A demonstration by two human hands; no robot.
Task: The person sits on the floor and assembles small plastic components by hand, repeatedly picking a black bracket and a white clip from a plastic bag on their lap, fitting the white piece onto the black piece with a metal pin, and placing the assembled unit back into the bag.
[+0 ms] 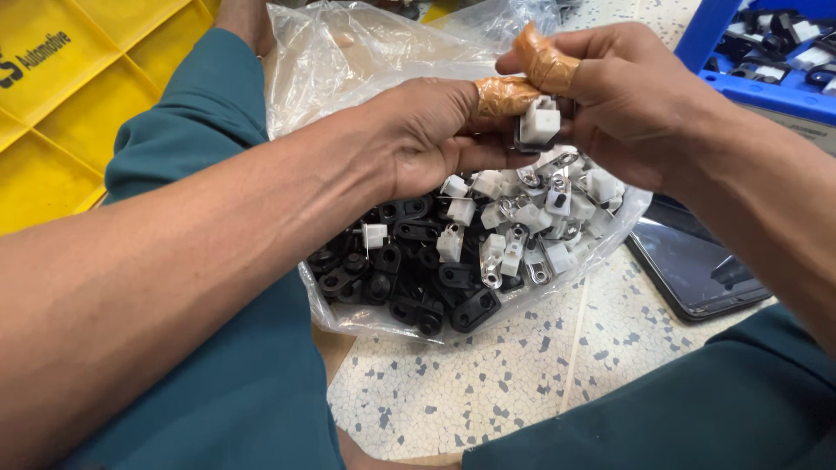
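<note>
The white clip (540, 122) is half hidden between both hands; beside it, the blue crate (749, 61) is cut off by the frame edge

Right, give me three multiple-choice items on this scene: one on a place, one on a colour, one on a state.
1. Where does the clear plastic bag of small black and white parts lie?
A. in the yellow plastic crate
B. on the speckled floor between the legs
C. in the blue plastic bin

2. What colour is the tape on the fingertips?
A. tan
B. green
C. red

3. How is the small white plastic clip held?
A. lying loose in the bag
B. in the left hand alone
C. between both hands above the bag

Answers: 1 B, speckled floor shows around the bag; 2 A, the wraps look tan; 3 C, the left hand and right hand meet on it.
</note>
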